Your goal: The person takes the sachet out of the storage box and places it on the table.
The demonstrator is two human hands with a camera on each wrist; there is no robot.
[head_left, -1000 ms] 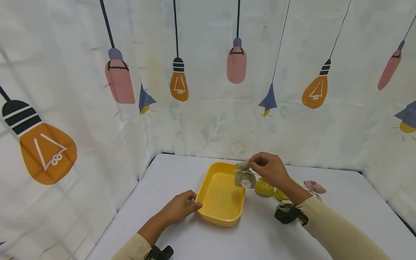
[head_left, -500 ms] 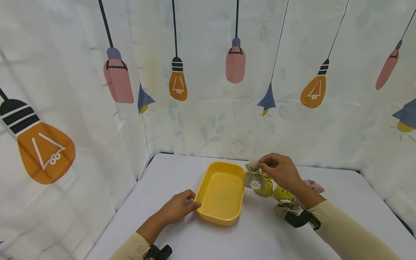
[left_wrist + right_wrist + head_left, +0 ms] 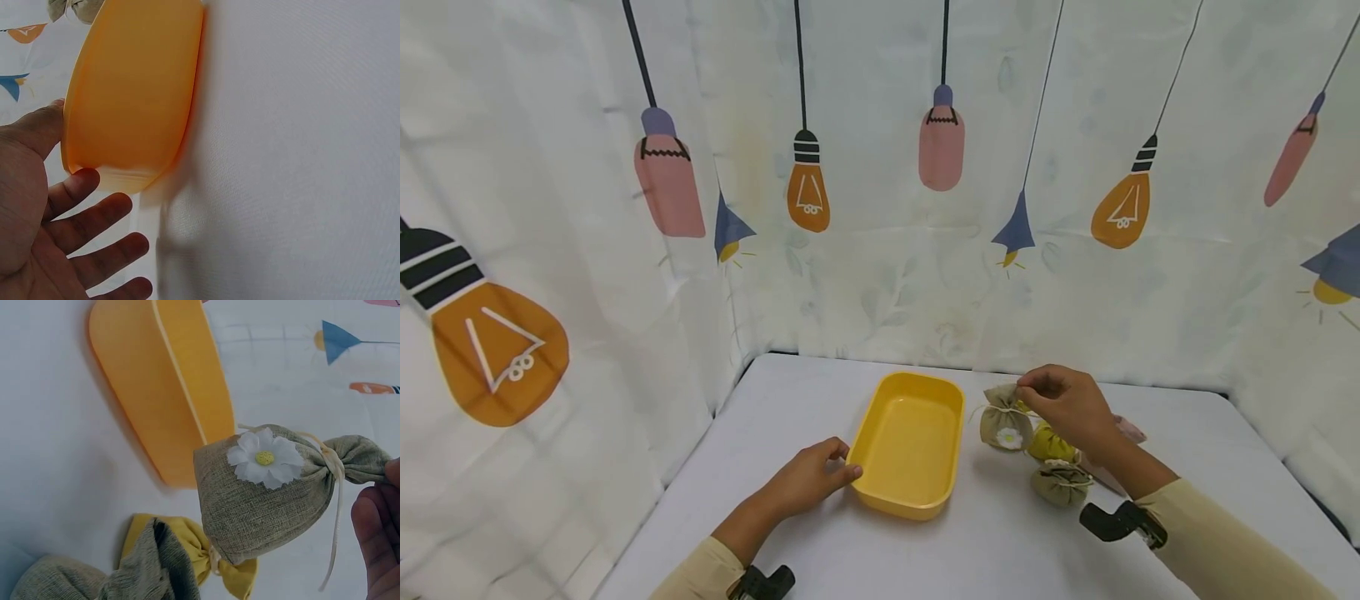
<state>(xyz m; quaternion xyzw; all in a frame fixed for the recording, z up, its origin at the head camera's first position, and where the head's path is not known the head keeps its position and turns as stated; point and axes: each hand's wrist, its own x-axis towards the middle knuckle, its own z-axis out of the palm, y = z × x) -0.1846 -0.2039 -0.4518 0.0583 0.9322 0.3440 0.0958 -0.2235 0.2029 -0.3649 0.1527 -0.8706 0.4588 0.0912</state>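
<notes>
My right hand (image 3: 1070,404) pinches the gathered top of a grey-green drawstring pouch (image 3: 1006,425), right of the tray. A white daisy and a pale cord decorate this pouch (image 3: 265,494), which lies sideways across the right wrist view. My left hand (image 3: 811,481) holds the near left rim of a yellow plastic tray (image 3: 906,450) between thumb and index finger. In the left wrist view, the other fingers (image 3: 100,219) are spread below the tray's corner (image 3: 134,100). Nothing lies in the tray.
Behind the held pouch sits a yellow pouch (image 3: 1051,443), with another grey-green pouch (image 3: 1062,483) nearer me. A pink pouch (image 3: 1129,429) is partly hidden by my right hand. The white-covered table (image 3: 925,558) meets a printed curtain (image 3: 865,283) at the back.
My right hand has carried the grey-green pouch rightward and slightly down, from over the tray's right rim to beside the other pouches. The left hand stays at the tray.
</notes>
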